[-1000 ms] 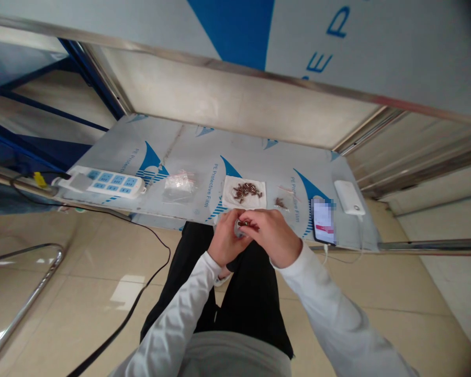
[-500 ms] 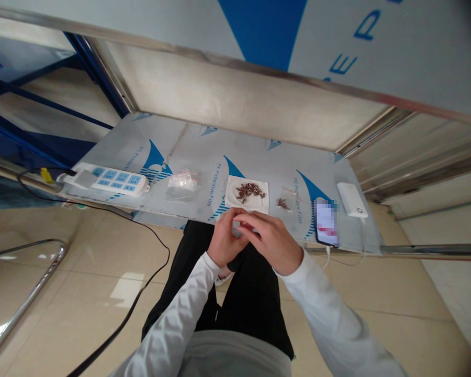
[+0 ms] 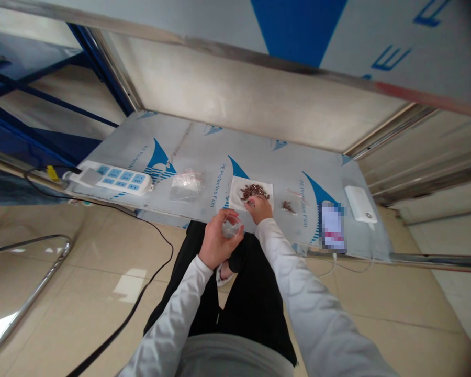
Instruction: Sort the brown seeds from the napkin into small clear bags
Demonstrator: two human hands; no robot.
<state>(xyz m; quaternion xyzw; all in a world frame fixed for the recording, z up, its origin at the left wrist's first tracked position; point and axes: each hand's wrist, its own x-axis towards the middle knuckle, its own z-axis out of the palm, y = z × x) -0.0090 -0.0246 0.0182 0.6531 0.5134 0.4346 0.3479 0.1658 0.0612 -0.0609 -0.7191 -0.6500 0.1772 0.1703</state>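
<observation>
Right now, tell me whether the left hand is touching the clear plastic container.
Touching. The head view shows the left hand curled around the clear plastic container, thumb and fingers against its sides.

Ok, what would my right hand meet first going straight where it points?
Probably the small brown metal pieces heaped on the white sheet; your right hand may already be touching them.

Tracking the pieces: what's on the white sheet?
A pile of small brown pieces lies on the white sheet. The right hand covers its near-right part; anything beneath is hidden.
</observation>
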